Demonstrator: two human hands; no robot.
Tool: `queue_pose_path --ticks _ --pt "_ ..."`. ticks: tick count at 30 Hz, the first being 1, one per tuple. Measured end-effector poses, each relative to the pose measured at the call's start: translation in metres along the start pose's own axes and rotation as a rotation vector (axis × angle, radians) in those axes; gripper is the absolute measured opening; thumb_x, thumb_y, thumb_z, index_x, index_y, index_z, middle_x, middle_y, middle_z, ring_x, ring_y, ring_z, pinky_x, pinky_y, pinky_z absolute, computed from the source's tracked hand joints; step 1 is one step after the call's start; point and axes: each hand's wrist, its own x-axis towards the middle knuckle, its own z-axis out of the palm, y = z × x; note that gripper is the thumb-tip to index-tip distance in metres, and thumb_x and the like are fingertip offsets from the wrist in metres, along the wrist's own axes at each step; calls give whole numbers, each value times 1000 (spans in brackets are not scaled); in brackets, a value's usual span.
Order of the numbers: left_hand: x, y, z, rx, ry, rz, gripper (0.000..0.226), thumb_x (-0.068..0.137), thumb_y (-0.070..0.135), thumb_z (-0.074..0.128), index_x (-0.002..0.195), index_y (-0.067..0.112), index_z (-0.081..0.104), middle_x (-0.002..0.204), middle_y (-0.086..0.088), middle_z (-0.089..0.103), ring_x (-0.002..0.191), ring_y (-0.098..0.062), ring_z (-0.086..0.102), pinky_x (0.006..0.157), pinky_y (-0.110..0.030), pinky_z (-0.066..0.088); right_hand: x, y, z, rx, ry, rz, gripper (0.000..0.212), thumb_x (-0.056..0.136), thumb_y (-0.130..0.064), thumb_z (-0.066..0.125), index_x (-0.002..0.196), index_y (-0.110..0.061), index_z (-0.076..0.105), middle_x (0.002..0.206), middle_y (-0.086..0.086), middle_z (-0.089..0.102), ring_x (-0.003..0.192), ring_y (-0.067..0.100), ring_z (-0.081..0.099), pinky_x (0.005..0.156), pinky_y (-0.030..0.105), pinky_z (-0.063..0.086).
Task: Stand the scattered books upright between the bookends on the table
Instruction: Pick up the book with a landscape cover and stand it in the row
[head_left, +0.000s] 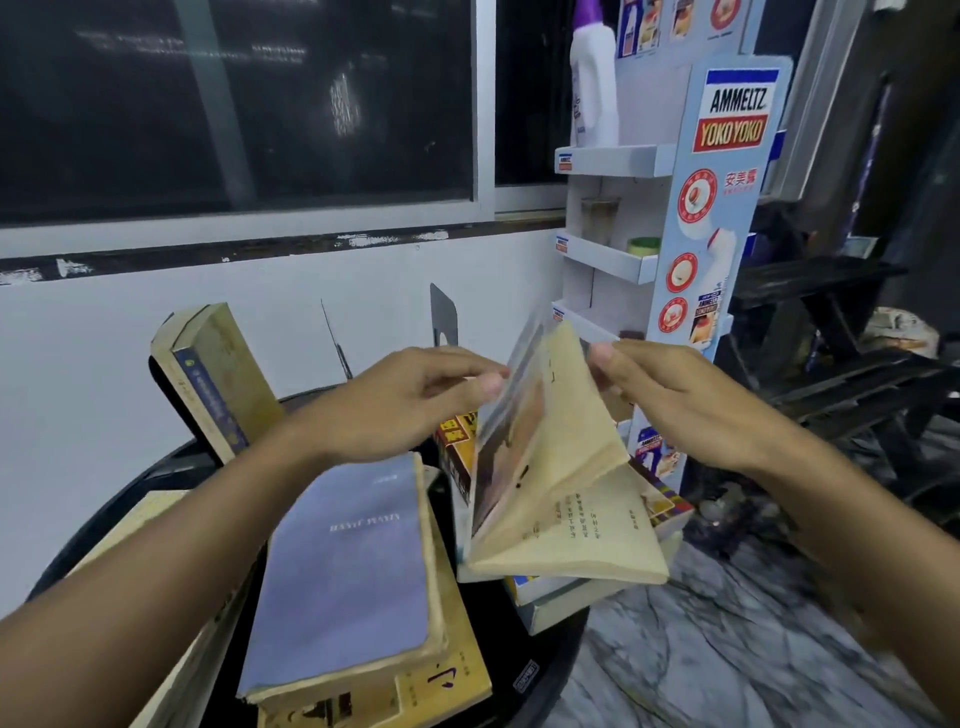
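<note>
Head view looks down on a round black table (483, 608) with books scattered flat over it. At about 3 o'clock on the table, both hands hold an open book (566, 519) splayed above a small stack of paperbacks (571, 597). The left hand (410, 400) pinches the glossy cover and first leaves at their top edge between thumb and fingertips. The right hand (685, 410) grips the yellowed page block from the other side, thumb in front; its other fingers are hidden behind the paper.

At 10 o'clock, 1 thick old book (223, 374) already stands, leaning a little. A grey metal bookend (443, 317) rises at 12 o'clock, with a thin plate (335, 338) seen edge-on just left of it. At 6 o'clock a grey-blue book (353, 566) lies flat on a yellow book (452, 686).

The open book looks like a light, floppy paperback with a soft cover and brittle, aged pages. Held by its leaves it will sag and could tear. It should probably be closed first, then taken across the spine and fore-edge so the block stays stiff when stood up. The glossy cover may slip.

A printed display stand (727, 208) stands at 2 o'clock, beyond the table.
</note>
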Motion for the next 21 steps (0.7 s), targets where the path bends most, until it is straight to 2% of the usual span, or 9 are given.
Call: queue_pose_path --ticks 4,6,8,10,12,15,18,21 --pt "8 -24 19 206 -72 -5 54 92 56 56 137 26 62 134 16 58 117 2 58 102 -25 47 -13 24 -5 -18 -59 134 66 96 -74 32 97 -23 74 97 -4 74 94 11 68 96 42 51" --pt "11 -35 24 331 -94 -34 60 91 60 55 139 25 59 135 14 55 118 -1 54 103 -26 46 -18 35 -3 -17 -83 188 53 94 -70 36 97 -33 74 101 -17 75 98 1 68 98 39 51" --pt "12 -46 28 386 -116 -70 63 90 64 55 141 26 57 140 13 51 127 -5 49 103 -24 43 -20 45 -1 -17 -105 238 47 90 -70 41 93 -36 73 99 -22 75 98 -1 68 97 39 51" --pt "12 -54 32 385 -130 -105 65 90 64 57 144 28 53 145 13 48 133 -7 43 100 -20 41 -20 56 2 -46 -125 262 49 86 -74 43 88 -35 72 95 -17 75 93 3 68 91 40 54" --pt "13 -59 34 396 -130 -129 67 90 63 59 146 29 50 147 12 45 136 -7 38 105 -22 38 -19 63 5 -91 -145 270 46 82 -76 45 85 -36 69 92 -15 74 90 5 67 86 37 55" --pt "15 -63 35 446 -117 -176 75 87 69 55 148 26 48 147 11 43 136 -7 31 117 -33 30 -14 72 9 -96 -201 299 47 81 -74 47 92 -35 71 98 -15 75 94 8 68 87 38 57" --pt "16 -68 36 473 -102 -209 81 83 79 49 146 29 50 140 16 43 130 -6 31 117 -49 28 -10 84 13 -68 -263 329 60 79 -83 46 92 -32 75 96 -6 76 90 16 70 85 43 55" --pt "19 -68 39 458 -99 -206 82 81 81 48 145 30 52 134 17 44 125 -6 32 117 -50 24 -6 91 17 5 -287 361 58 80 -79 51 91 -28 75 94 -4 76 88 18 71 78 38 55"
